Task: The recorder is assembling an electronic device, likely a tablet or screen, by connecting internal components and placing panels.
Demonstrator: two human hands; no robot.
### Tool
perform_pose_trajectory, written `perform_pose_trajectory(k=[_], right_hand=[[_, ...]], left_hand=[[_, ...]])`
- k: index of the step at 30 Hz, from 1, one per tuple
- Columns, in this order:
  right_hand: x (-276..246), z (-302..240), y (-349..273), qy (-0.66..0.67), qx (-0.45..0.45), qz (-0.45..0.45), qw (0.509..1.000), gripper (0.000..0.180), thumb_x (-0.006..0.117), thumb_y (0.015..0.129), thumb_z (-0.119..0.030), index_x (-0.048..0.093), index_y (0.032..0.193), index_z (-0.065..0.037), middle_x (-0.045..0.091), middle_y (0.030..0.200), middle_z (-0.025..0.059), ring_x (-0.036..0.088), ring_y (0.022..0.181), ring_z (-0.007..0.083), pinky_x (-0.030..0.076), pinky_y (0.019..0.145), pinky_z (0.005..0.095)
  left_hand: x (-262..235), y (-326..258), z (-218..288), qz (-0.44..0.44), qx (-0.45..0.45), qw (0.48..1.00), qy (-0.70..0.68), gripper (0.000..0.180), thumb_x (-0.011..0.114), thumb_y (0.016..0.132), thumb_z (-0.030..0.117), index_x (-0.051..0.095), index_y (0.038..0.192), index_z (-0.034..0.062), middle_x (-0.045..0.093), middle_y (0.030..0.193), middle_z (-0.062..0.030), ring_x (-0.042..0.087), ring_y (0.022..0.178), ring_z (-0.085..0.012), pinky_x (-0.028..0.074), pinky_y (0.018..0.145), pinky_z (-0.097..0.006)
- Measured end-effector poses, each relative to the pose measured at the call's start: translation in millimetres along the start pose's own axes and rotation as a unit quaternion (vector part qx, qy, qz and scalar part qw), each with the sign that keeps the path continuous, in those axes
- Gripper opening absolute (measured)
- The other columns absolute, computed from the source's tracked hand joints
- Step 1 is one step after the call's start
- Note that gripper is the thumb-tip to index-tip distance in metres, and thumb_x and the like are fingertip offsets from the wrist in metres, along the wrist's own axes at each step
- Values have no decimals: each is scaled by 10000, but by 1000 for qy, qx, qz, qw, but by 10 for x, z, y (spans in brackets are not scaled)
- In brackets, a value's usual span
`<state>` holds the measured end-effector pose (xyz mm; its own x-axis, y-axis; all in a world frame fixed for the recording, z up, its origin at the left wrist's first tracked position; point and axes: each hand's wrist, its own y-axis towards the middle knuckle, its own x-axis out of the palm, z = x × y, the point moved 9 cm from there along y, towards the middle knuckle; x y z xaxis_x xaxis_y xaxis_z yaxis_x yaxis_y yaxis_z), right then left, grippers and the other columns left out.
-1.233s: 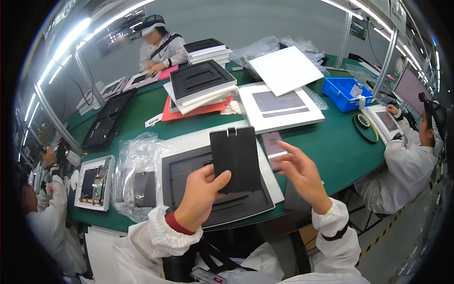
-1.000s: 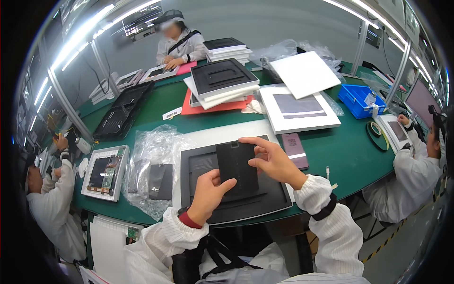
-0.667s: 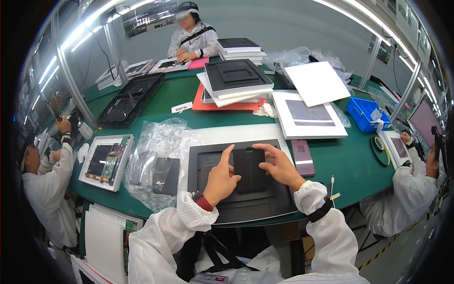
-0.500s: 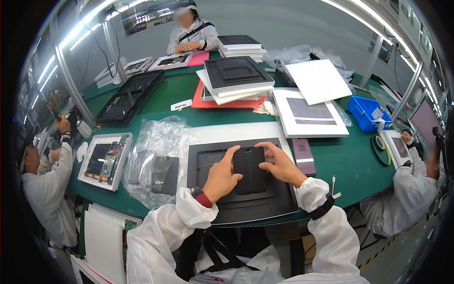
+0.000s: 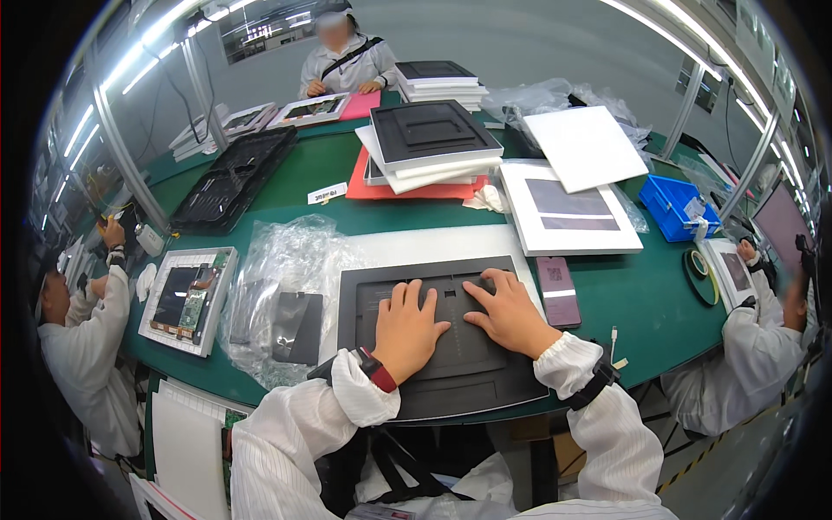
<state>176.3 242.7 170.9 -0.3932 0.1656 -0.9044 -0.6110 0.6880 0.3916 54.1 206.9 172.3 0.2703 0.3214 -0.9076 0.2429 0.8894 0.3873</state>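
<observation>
Black moulded tray lies at the near table edge; I see my left hand and right hand pressing flat on it, fingers spread. Left, plastic bags; farther, stacked trays

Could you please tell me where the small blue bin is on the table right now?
In the head view, the blue bin sits at the table's far right, just right of the white-framed panel.

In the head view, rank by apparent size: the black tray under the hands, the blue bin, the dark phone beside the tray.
1. Black tray, largest.
2. Blue bin; farther away, so its true size is unsure.
3. Phone, smallest.
</observation>
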Motion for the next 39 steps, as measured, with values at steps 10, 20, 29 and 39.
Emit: perform_pose_trajectory(k=[10, 20, 29, 39], right_hand=[[76, -83, 30, -79, -12, -28, 996, 485, 549, 890, -336, 525, 1236, 2, 482, 1315, 128, 366, 1289, 319, 303, 1048, 470], [203, -164, -8, -54, -13, -30, 998, 442, 525, 909, -277, 475, 1301, -79, 467, 1338, 118, 379, 1279, 316, 278, 1056, 496], [206, -185, 54, -62, -1, -44, 997, 396, 523, 902, -231, 502, 1268, -80, 471, 1327, 125, 377, 1274, 332, 264, 1064, 502], [-201, -949, -830, 72, -82, -170, 979, 400, 734, 719, -239, 552, 1028, -61, 543, 899, 78, 549, 871, 245, 418, 750, 348]], left_hand=[[51, -34, 100, 1, 64, 998, 8, 474, 595, 866, 258, 504, 1227, -33, 492, 1298, -173, 409, 1250, -335, 342, 992, -441], [148, -116, 83, 0, 71, 997, 22, 449, 559, 892, 239, 485, 1249, -23, 480, 1311, -185, 408, 1258, -343, 341, 1004, -468], [135, -97, 105, -3, 67, 998, 11, 453, 556, 894, 245, 482, 1248, -28, 475, 1318, -184, 405, 1266, -348, 339, 1010, -473], [-550, -828, 321, -141, 76, 980, -118, 314, 732, 741, 289, 608, 940, 80, 529, 893, -78, 513, 851, -263, 418, 722, -361]])
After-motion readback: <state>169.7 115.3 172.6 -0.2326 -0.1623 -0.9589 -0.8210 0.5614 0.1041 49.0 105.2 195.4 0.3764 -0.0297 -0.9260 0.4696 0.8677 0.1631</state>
